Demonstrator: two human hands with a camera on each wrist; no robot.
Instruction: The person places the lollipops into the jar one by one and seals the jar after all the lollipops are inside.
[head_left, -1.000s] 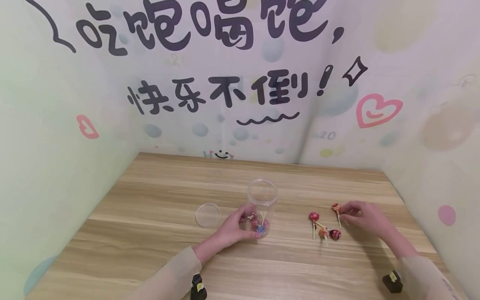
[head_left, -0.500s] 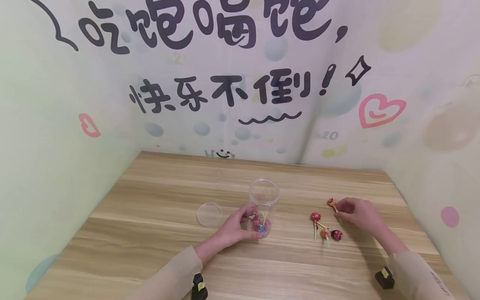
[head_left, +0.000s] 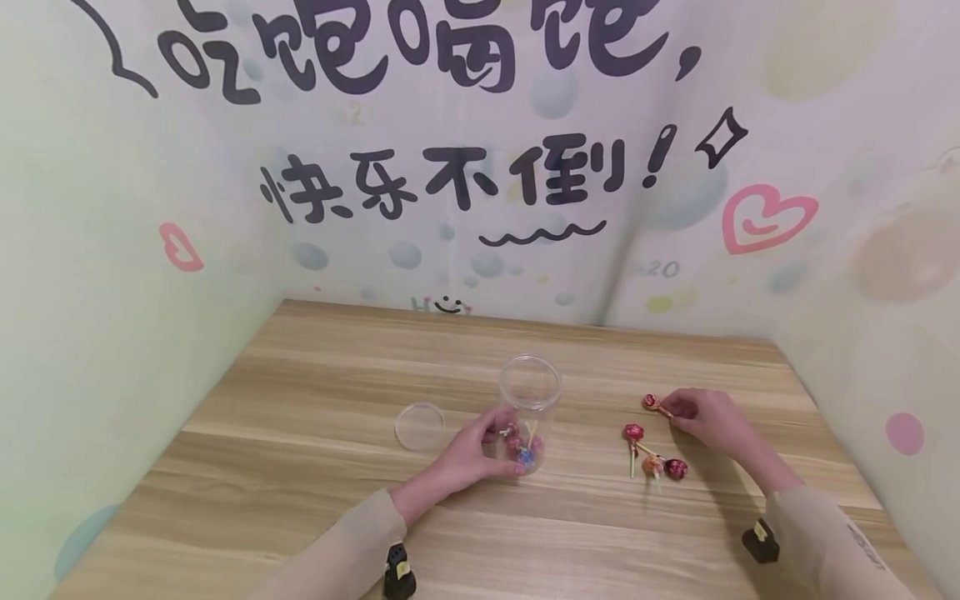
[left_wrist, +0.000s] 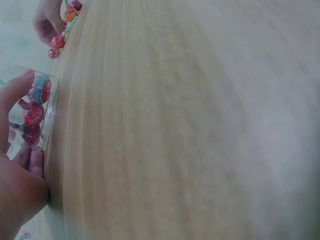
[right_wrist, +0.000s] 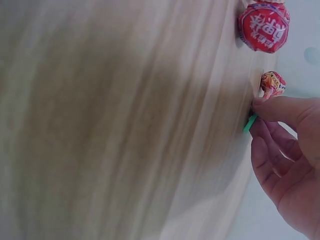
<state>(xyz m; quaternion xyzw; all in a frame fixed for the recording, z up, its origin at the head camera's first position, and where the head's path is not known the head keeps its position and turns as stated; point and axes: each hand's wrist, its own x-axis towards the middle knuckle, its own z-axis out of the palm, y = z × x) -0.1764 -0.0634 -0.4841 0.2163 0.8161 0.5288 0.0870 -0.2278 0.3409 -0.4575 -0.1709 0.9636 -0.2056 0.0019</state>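
My left hand (head_left: 472, 450) grips the lower part of a clear plastic jar (head_left: 530, 383), which stands upright and uncovered on the table. Several wrapped lollipops (left_wrist: 33, 114) lie at the bottom of the jar, one with a blue wrapper. On the right, my right hand (head_left: 708, 421) pinches the stick of a lollipop (head_left: 651, 402) between thumb and fingers. In the right wrist view that lollipop (right_wrist: 273, 83) has a red and yellow wrapper, and its green stick end (right_wrist: 250, 122) pokes out below the thumb.
Between the hands lie more lollipops: a red one (head_left: 633, 432), an orange one (head_left: 652, 466) and a dark red one (head_left: 677, 469). A round clear lid (head_left: 420, 427) rests left of the jar. Printed walls (head_left: 450, 267) border the wooden table (head_left: 360, 350) at the back and sides.
My right hand has moved left and a little farther back, taking hold of the lollipop by its stick and tipping its head leftward. The left hand keeps its grip on the jar.
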